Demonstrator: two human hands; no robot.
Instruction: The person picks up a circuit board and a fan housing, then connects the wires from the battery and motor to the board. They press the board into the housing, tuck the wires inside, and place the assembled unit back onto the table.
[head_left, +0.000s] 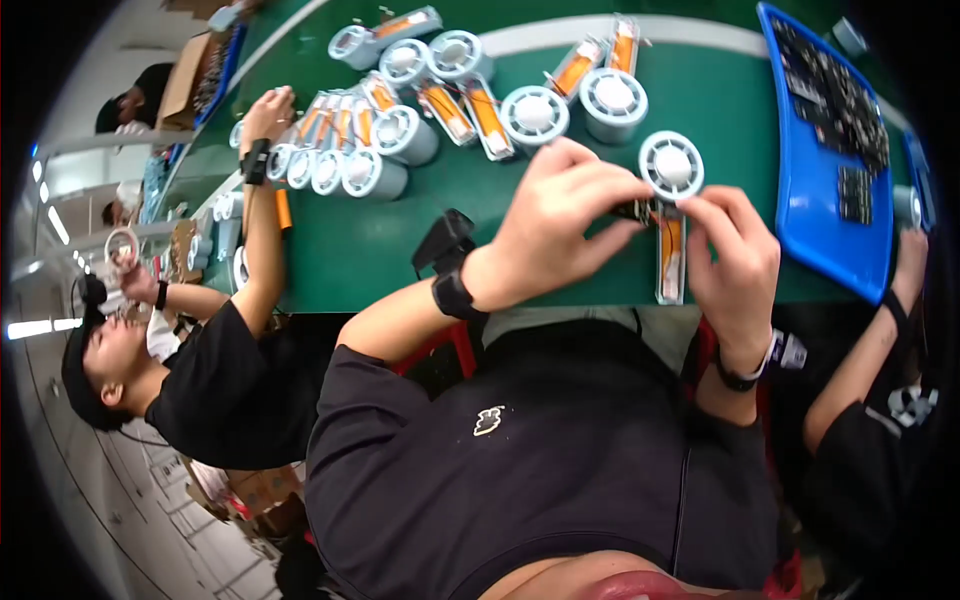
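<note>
In front of me a light-blue handheld fan (671, 168) points its round slotted head away from me. Its opened handle (670, 262) reaches toward the table's near edge, with an orange battery and thin wires inside. My left hand (565, 225) pinches a small dark circuit board (632, 210) beside the fan's neck. On the other side, my right hand (735, 265) is closed with its fingertips on the neck, just below the head. Fingers partly cover the spot where board, wires and handle meet.
Several similar fans (533, 115) lie across the green table (480, 200). A blue tray (840, 240) with many dark circuit boards (820, 90) stands at the right. Co-workers sit close on both sides; one's hand (268, 115) reaches among the fans at the left, another's arm (880, 330) is at the right.
</note>
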